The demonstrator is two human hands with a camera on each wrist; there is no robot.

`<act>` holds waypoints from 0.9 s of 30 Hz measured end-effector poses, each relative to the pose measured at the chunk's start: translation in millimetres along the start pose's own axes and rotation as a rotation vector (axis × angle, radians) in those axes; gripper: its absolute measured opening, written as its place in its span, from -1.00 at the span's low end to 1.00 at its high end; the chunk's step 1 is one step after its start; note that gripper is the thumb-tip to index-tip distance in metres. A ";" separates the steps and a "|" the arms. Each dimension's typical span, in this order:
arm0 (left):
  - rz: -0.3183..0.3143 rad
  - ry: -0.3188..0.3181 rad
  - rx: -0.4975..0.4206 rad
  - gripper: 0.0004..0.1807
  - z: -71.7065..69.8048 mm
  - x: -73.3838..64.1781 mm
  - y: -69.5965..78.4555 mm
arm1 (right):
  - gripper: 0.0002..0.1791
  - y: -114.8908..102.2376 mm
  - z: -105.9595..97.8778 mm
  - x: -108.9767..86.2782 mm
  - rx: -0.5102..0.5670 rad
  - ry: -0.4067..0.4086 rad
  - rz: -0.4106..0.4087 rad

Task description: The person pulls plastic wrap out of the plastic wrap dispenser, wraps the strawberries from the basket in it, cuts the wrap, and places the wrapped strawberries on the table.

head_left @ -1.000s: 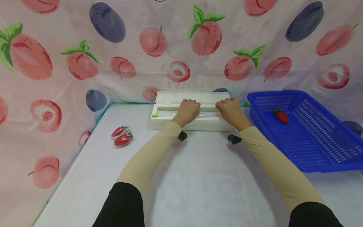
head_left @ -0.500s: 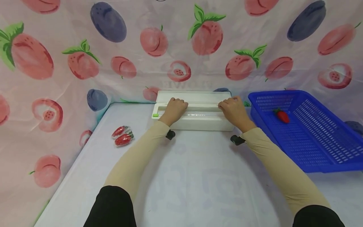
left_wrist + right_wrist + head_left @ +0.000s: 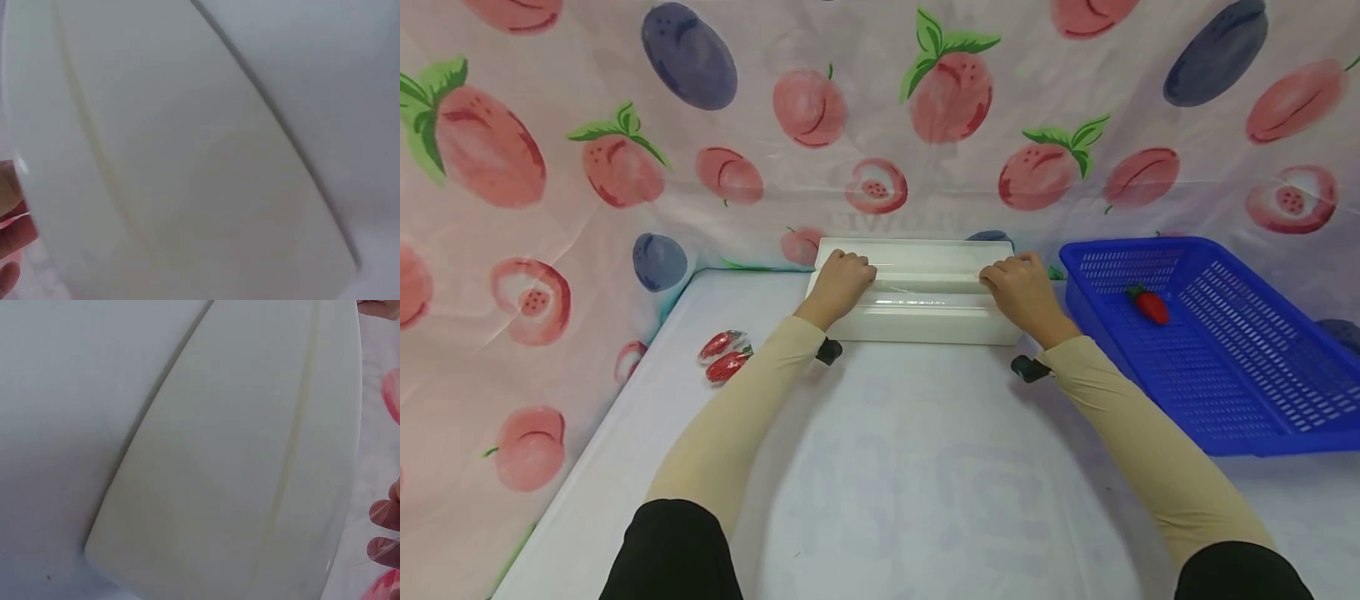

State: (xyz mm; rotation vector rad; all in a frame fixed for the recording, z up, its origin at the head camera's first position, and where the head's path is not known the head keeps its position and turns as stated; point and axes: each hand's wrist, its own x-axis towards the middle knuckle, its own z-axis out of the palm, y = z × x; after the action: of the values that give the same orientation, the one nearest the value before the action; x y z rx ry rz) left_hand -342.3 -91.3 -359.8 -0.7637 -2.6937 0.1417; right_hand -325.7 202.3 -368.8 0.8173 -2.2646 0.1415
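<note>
Nearest the person, short of both hands, a flat white tabletop (image 3: 917, 467) gave the arms their best room for moving. Beyond the cream sleeve (image 3: 741, 400) and outward from the left hand (image 3: 838, 286) lay two red strawberries wrapped in clear plastic (image 3: 726, 364), partly hidden by that sleeve. Farther on, the left hand was curled at the left end of a long white rectangular plastic box (image 3: 925, 327), and the right hand (image 3: 1015, 292) at its right end. Both grips looked narrow, seeming to pinch a sheet of clear plastic film (image 3: 917, 297) (so thin that its edges were hard to trace) stretched over the box between the hands. Doing this well probably called for an even pull from both hands, with the film flat and taut, since slack could cling to itself. To the right of the right hand, the wall of a blue perforated plastic basket (image 3: 1221, 375), holding a red strawberry with green leaves (image 3: 1150, 307), limited sideways travel. Just past the hands, the box's raised white lid (image 3: 917, 250) stood near a pink fruit-printed backdrop (image 3: 850, 50), leaving little room behind.
</note>
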 end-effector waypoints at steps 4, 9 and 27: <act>0.011 0.048 0.007 -0.88 -6.6 -0.1 1.2 | -0.92 0.7 -0.3 -1.0 0.007 0.001 0.004; 0.016 0.040 -0.003 -0.88 -7.7 -3.4 1.2 | -0.91 1.3 -0.6 -1.6 0.009 0.006 0.006; 0.019 0.076 0.032 -0.86 1.7 -12.1 -8.8 | -0.91 0.6 -1.4 -0.2 0.006 -0.014 0.023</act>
State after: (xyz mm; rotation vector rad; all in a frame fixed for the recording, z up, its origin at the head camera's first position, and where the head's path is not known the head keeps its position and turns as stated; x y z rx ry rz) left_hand -337.5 -105.1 -363.3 -0.7701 -2.6067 0.1563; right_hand -325.1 203.4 -367.8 0.7983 -2.2879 0.1541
